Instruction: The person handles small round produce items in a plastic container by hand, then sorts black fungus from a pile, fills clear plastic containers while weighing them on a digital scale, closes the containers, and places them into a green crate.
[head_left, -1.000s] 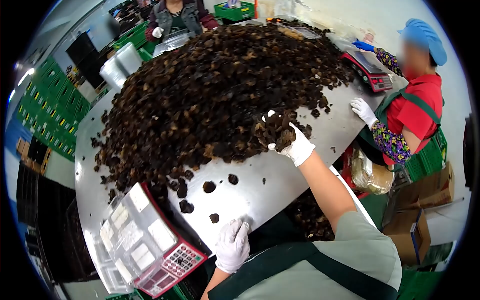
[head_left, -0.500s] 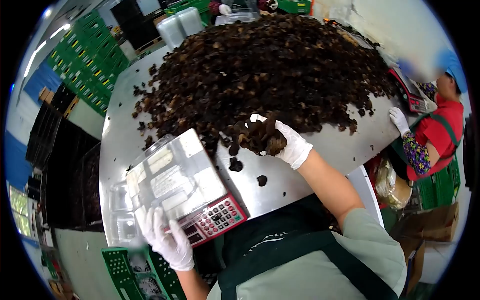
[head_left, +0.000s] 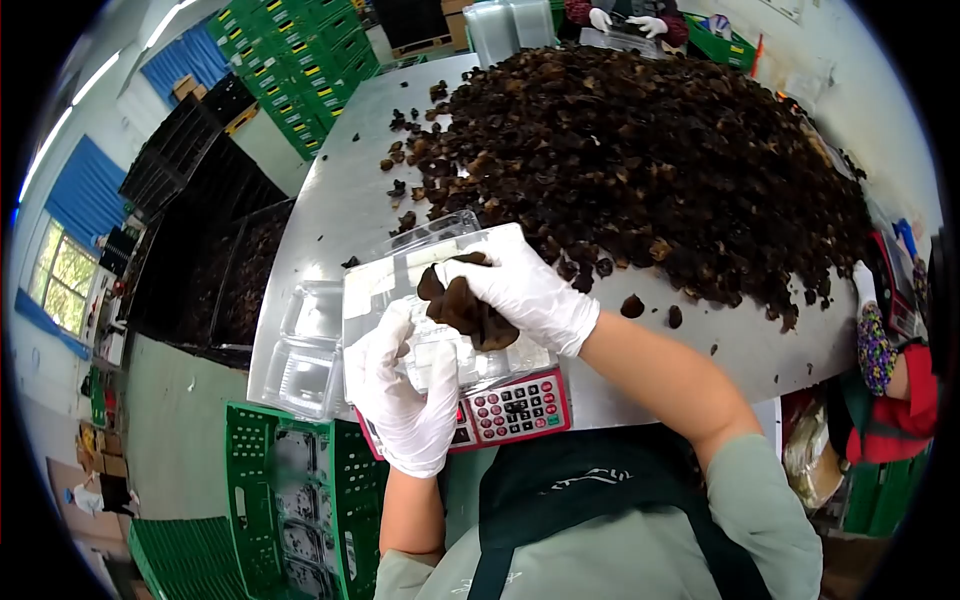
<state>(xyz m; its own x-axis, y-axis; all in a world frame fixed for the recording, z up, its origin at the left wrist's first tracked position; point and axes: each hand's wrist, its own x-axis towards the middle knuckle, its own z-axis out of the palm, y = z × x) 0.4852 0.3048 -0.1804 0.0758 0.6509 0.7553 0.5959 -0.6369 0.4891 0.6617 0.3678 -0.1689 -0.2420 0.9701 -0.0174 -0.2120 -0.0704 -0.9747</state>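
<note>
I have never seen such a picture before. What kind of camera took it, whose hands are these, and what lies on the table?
There is no machine arm here: these are a person's own gloved hands. The camera is worn on that person's head, looking forward and down, so the view is round and curved.

The right hand holds a few brown, mushroom-like pieces above a scale with a red keypad. The left hand is close by, fingers apart; whether it touches the pieces is hard to tell.

On the metal table lies a big heap of similar dark pieces. Clear plastic trays lie left of the scale.
</note>
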